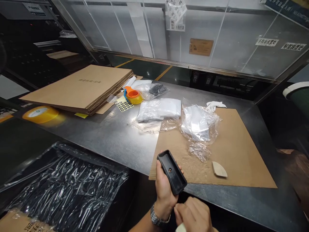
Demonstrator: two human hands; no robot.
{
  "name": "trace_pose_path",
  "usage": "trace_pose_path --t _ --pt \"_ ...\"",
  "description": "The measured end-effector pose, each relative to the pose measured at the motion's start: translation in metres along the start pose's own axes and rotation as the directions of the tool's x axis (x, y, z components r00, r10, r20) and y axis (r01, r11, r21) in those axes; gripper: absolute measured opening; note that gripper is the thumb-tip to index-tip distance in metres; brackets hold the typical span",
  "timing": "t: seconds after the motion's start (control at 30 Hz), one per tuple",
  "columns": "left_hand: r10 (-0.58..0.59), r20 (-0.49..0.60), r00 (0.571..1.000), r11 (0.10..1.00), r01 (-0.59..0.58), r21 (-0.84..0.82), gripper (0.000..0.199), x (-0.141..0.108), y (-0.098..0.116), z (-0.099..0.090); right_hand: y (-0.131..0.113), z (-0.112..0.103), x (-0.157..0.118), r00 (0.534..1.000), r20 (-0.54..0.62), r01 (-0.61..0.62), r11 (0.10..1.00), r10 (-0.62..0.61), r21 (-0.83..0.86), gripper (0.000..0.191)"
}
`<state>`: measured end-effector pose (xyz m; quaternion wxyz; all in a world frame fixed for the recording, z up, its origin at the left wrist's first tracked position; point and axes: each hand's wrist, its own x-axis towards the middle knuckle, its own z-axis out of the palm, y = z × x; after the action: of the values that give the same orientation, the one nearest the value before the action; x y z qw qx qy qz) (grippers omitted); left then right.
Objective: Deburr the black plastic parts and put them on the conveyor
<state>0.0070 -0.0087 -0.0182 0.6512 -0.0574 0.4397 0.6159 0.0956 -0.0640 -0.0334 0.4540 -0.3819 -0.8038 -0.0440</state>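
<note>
My left hand [162, 185] is wrapped around a black, hollow rectangular plastic piece [174, 175] with rounded corners. Its open side faces up, showing a small hole with a brassy tint in the floor. Just below its lower end, at the bottom of the view, my right hand [194, 214] is closed with curled fingers. A pale, cream-coloured bit [181, 228] shows beneath those fingers; most of it is hidden, and I cannot tell what it is.
A cardboard sheet [238, 148] covers the table's right part, bearing a wedge-shaped beige piece [219, 169] and crumpled clear plastic [200, 151]. Bagged white material [159, 109], a tape dispenser [133, 95] and stacked cardboard [79, 83] lie behind. A black-bagged bin [70, 193] stands lower left.
</note>
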Motion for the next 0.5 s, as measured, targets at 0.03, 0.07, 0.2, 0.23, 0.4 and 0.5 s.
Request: trace_pose_path --t 0.03,0.07,0.2,0.23,0.4,0.5 --pt "0.004 0.014 1.0 1.0 -0.004 -0.025 0.042 0.0 0.002 0.0 0.003 -0.003 -0.004 0.997 0.056 -0.058 0.996 0.054 0.073 0.025" --pt "0.004 0.026 1.0 0.999 -0.003 -0.042 0.041 0.0 0.003 0.001 0.006 -0.008 -0.007 0.984 0.131 -0.137 0.98 0.118 0.144 0.026" --pt "-0.028 0.06 0.998 0.997 0.032 -0.068 0.042 -0.005 0.007 0.003 0.017 -0.031 -0.013 0.847 0.396 -0.457 0.866 0.355 0.203 0.031" --pt "-0.03 0.067 0.997 0.997 0.034 -0.069 0.042 -0.006 0.007 0.004 0.018 -0.036 -0.013 0.812 0.434 -0.501 0.848 0.391 0.174 0.031" --pt "-0.006 0.104 0.995 0.999 0.011 -0.04 0.044 -0.011 0.003 0.004 0.011 -0.044 -0.005 0.739 0.505 -0.56 0.823 0.447 0.091 0.037" --pt "0.165 0.102 0.981 0.986 -0.16 -0.056 0.046 -0.013 0.002 0.004 0.003 -0.04 -0.005 0.768 0.418 -0.547 0.837 0.486 0.032 0.035"
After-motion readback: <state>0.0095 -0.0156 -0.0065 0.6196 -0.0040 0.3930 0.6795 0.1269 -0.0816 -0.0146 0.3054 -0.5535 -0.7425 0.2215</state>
